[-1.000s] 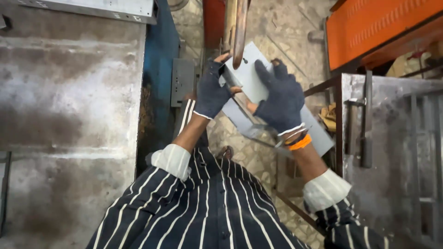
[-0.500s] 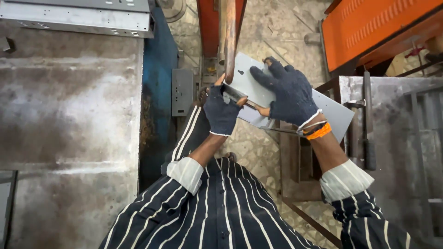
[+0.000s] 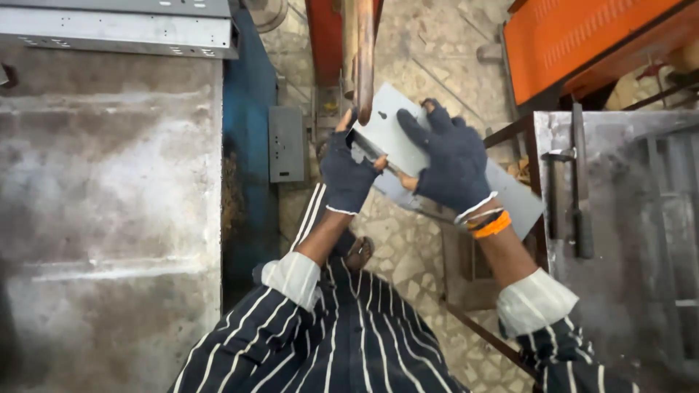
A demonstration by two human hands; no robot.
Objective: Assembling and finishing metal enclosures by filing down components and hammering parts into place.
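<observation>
Both dark-gloved hands, left (image 3: 348, 175) and right (image 3: 450, 161), clamp a flat grey sheet-metal plate (image 3: 393, 131) by its near edges; likely stiff, light, sharp-edged.

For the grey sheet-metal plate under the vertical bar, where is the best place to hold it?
Probably as now: the grey plate lies flat and tilted toward the vertical bar. The right hand presses down on its broad face from above, and the left hand pinches the near left edge, clear of the bar.
</observation>
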